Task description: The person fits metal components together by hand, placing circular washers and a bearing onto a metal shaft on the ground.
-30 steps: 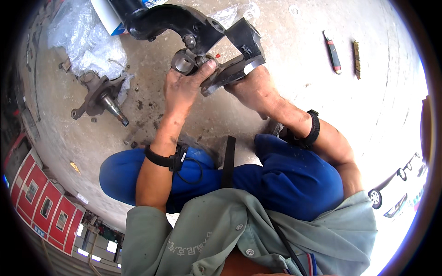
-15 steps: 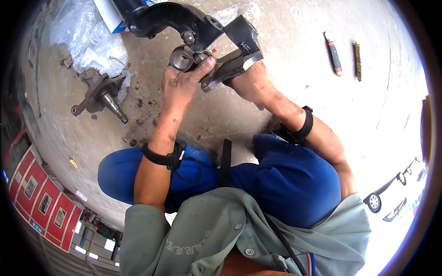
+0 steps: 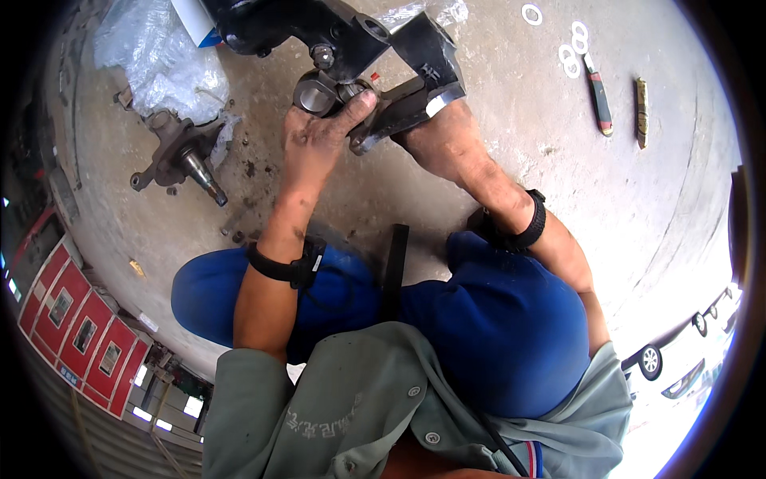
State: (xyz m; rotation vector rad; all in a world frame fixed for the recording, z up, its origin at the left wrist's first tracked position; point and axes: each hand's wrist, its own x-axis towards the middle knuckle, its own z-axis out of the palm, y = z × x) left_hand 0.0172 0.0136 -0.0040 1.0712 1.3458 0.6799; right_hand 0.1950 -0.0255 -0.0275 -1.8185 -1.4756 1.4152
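Left hand (image 3: 313,144) was closed on a bored metal collar (image 3: 314,97), its thumb pressed to the metal just right of the bore, its other fingers mostly hidden. Right hand (image 3: 447,142) gripped the near side of an angular dark metal part (image 3: 427,54), its fingertips out of sight beneath it. Remaining items, largest first:

Concrete floor (image 3: 678,180): extended beneath the work, with dark spots near the left forearm.

Black beam (image 3: 341,41): entered from the upper edge, its end above the collar and beside the angular part.

Clear plastic wrap (image 3: 155,72): lay crumpled at upper left.

Angular part: was tilted between the beam end and the right hand, and bore a pale marking. Whether it and the collar were one piece could not be told.

Spindle piece (image 3: 179,152): lay on the floor left of the left hand, shaft toward the person.

Utility knife (image 3: 600,104): lay at right, dark handle edged red.

Yellow-brown strip (image 3: 642,113): lay just beside the knife.

White rings (image 3: 580,32): lay near the knife's tip.
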